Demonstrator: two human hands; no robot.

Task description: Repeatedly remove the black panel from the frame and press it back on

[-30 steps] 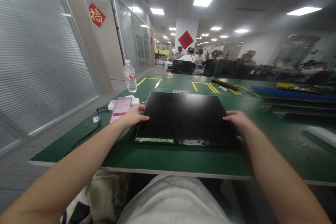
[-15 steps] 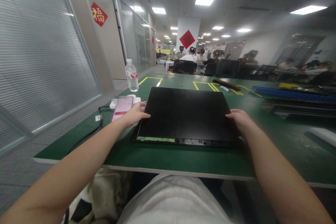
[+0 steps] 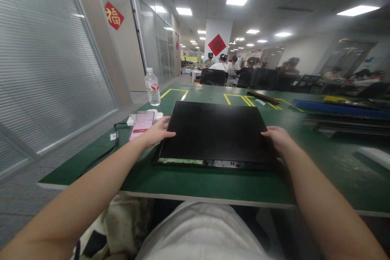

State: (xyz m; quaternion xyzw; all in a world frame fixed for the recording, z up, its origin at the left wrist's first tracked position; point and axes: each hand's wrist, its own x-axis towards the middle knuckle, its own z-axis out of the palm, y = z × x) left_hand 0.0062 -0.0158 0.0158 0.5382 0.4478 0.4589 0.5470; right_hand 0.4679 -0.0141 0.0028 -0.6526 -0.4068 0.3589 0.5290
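Note:
A flat black screen panel (image 3: 217,130) lies over a black frame on the green table (image 3: 210,185). Along its near edge a green circuit strip (image 3: 181,161) is exposed at the left. My left hand (image 3: 156,133) grips the panel's left edge, thumb on top of the surface. On the opposite side, my right hand (image 3: 278,138) holds the right edge, its thumb also on the face and the other fingers mostly hidden.
A phone (image 3: 141,126), white plugs and a black cable lie at the left, with a water bottle (image 3: 152,88) behind. Dark strips and a blue bar (image 3: 329,109) lie at the right. Several people sit farther back.

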